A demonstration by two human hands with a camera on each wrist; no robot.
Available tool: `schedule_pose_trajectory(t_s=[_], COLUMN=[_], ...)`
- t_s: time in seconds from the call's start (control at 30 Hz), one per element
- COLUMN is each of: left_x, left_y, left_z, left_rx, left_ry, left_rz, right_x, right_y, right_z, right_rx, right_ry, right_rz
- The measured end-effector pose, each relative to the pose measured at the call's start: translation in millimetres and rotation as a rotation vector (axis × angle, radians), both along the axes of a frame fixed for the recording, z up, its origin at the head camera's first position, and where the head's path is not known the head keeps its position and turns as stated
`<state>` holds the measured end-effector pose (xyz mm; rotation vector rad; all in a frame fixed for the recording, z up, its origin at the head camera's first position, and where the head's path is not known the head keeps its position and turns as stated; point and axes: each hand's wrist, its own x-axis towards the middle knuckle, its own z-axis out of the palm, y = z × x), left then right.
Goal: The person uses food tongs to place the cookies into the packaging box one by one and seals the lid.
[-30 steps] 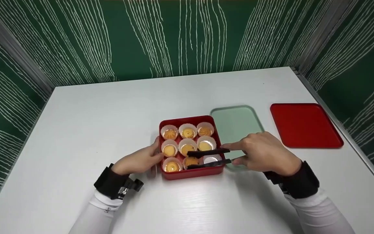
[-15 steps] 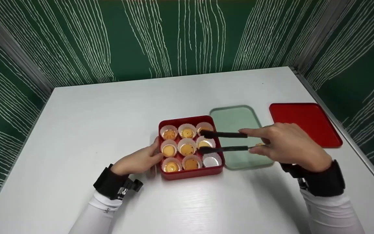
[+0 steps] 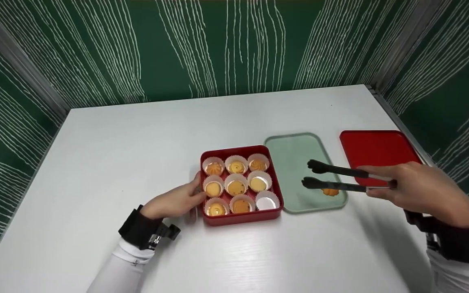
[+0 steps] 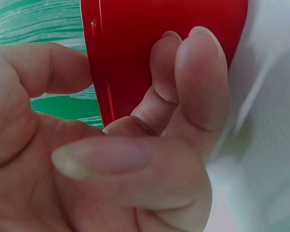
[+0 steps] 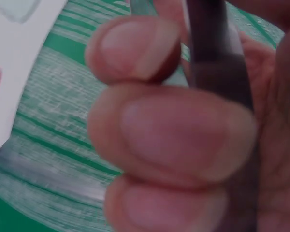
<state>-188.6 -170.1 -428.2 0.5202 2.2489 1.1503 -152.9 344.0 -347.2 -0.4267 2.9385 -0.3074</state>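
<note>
Cookie point(image 3: 330, 191) (via tongs point(image 3: 336, 179)) onto green tray point(image 3: 295, 154)

Both forearms in white long sleeves; cuff of left sleeve point(image 3: 130, 255) shows small dark print near the edge. Wide black strap on each wrist: left strap point(image 3: 137, 228) carries a small black-and-metal camera mount point(image 3: 164, 234) on its inner side; right strap point(image 3: 462, 243) has a similar dark fitting. Left hand point(image 3: 173, 200) and right hand point(image 3: 424, 192) bare, no gloves or rings visible. Fingernails short, unpainted.

Glossy plastic, pleated paper, matt white top

The red box point(image 3: 240, 217) looks glossy plastic; its cups point(image 3: 267, 200) are pleated white paper; tongs point(image 3: 336, 177) matt black; tabletop point(image 3: 136, 142) smooth, faintly grained.
</note>
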Motion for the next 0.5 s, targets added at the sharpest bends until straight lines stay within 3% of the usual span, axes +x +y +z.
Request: schedule_pose_trajectory(t_s=[0.27, 0.5], left_x=[-0.3, 1.0], left_y=[1.1, 0.0], left_z=[2.5, 1.0], left_rx=[0.011, -0.028], left_ry=[-0.002, 0.048], left_rz=[-0.009, -0.001], right_x=[11.6, 10.5], right_y=[31.7, 36.3], right_z=[-13.6, -19.9], right_rx=[0.081, 0.129], right_ry=[0.002, -0.02], right_rz=[-0.053, -0.047])
